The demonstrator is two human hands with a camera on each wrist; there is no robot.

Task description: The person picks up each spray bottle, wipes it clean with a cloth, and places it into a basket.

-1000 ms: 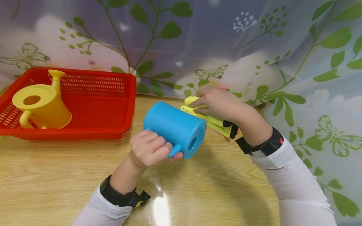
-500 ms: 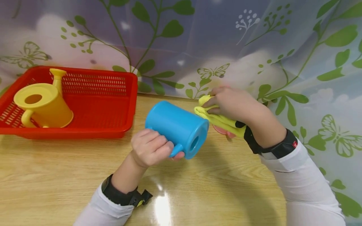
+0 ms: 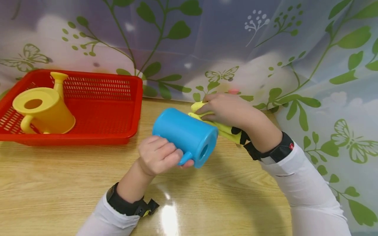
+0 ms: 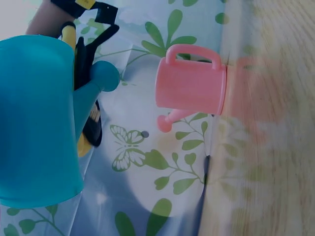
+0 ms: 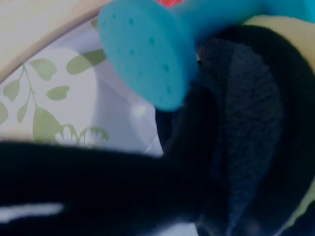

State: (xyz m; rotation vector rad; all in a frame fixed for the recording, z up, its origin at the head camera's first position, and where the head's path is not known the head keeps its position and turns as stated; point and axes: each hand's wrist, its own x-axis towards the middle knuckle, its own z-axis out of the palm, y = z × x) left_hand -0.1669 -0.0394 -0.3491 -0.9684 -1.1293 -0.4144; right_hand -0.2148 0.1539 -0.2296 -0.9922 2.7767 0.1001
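Observation:
My left hand [image 3: 160, 155] grips the handle of a blue watering can [image 3: 184, 136], which is tipped on its side above the table with its opening toward the lower right. In my right hand [image 3: 231, 109] is a bunched yellow cloth [image 3: 224, 128] with black edging, held against the can's far side. The can's round sprinkler head [image 5: 142, 54] shows in the right wrist view, close beside the dark part of the cloth [image 5: 256, 123]. A pink watering can [image 4: 189, 86] stands on the table behind, mostly hidden by my right hand in the head view.
A red plastic basket [image 3: 134, 126] with perforated sides stands at the left, holding a yellow watering can [image 3: 53, 111]. The wooden table [image 3: 73, 183] runs up to a leaf-patterned curtain [image 3: 224, 39] at the back and right.
My right hand slid right with the cloth half a second ago and has come back left to the blue can. The left hand and the can barely moved.

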